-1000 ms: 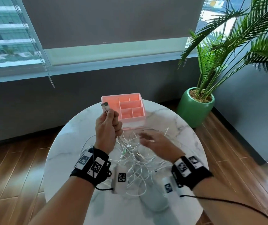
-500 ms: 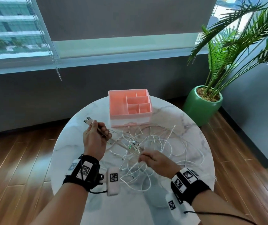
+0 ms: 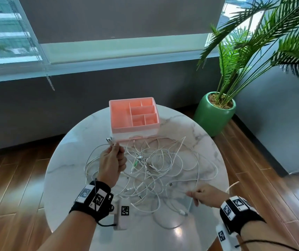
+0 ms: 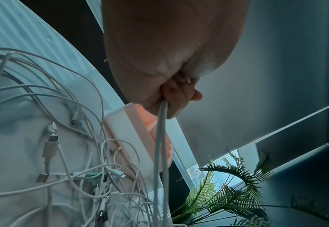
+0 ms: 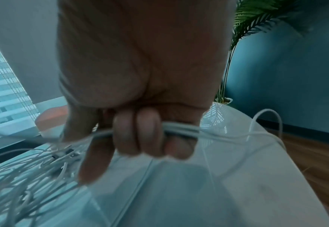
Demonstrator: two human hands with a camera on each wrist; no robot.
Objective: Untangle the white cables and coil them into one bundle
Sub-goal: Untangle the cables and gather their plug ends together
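A tangle of white cables point(image 3: 156, 165) lies spread over the round marble table point(image 3: 68, 160). My left hand point(image 3: 113, 156) grips one cable just below its USB plug point(image 3: 109, 140), which sticks out above the fist; in the left wrist view the white cable point(image 4: 160, 138) runs down out of the fist. My right hand point(image 3: 202, 194) is at the table's right front edge, fingers curled round a cable point(image 5: 181, 127) that it draws out of the pile. A loop point(image 5: 266, 121) of it hangs past the edge.
A pink organiser box point(image 3: 133, 115) with several compartments stands at the table's far side, just behind the tangle. A green potted palm point(image 3: 214, 113) stands on the wooden floor to the right. Wall and window lie beyond.
My left hand lowered the plug end from high up, then shifted toward the box. My right hand dipped into the tangle, closed on a cable and pulled it right to the table's edge.
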